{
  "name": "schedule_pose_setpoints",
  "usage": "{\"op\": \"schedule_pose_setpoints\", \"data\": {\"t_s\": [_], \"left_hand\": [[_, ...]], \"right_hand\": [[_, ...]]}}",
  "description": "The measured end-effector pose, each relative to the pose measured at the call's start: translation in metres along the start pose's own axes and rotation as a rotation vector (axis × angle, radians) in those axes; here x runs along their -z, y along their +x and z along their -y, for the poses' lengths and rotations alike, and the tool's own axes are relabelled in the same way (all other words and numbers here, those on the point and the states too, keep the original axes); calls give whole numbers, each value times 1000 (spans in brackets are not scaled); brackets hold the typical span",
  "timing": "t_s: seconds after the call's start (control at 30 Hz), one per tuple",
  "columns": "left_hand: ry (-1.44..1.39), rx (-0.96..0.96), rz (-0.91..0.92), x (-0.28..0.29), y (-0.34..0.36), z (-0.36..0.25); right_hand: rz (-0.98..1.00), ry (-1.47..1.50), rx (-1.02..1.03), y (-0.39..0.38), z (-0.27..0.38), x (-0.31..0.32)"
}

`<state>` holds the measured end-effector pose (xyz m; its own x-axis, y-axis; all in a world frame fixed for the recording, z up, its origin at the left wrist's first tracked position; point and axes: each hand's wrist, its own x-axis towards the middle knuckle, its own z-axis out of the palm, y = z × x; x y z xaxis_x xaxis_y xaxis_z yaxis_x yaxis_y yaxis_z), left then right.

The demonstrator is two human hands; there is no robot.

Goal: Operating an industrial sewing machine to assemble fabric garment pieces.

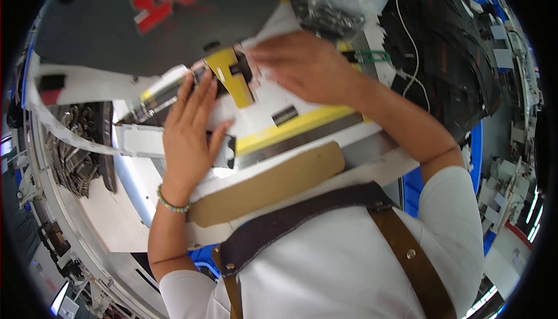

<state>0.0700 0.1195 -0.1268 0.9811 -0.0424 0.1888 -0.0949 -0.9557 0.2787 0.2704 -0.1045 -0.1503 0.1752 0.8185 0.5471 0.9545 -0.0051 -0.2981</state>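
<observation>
Left hand: fingers loosely spread, nearly straight, no visible grasp; fingertips over dark strip, just left of yellow T-shaped piece. Right hand: fingers together, extended, blurred, tips just right of yellow piece's upper end; cannot tell whether they pinch anything. Yellow piece lies between hands, on white surface. Judgement: even left pressure should steady work; right fingertips best low, lest yellow piece skew. Brown strip bodyward of yellow piece.
</observation>
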Motion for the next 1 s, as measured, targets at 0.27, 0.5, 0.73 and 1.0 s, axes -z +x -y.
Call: {"op": "schedule_pose_setpoints", "data": {"t_s": [0.27,0.5,0.73,1.0], "left_hand": [[-29,18,-281,19,-5,2],[-682,144,-115,33,-16,-32],[-1554,588,235,28,-16,-40],[-1494,576,37,7,-18,-37]], "right_hand": [[368,213,-120,22,29,57],[498,149,-182,2,66,39],[152,568,-122,10,81,49],[60,451,-149,3,69,38]]}}
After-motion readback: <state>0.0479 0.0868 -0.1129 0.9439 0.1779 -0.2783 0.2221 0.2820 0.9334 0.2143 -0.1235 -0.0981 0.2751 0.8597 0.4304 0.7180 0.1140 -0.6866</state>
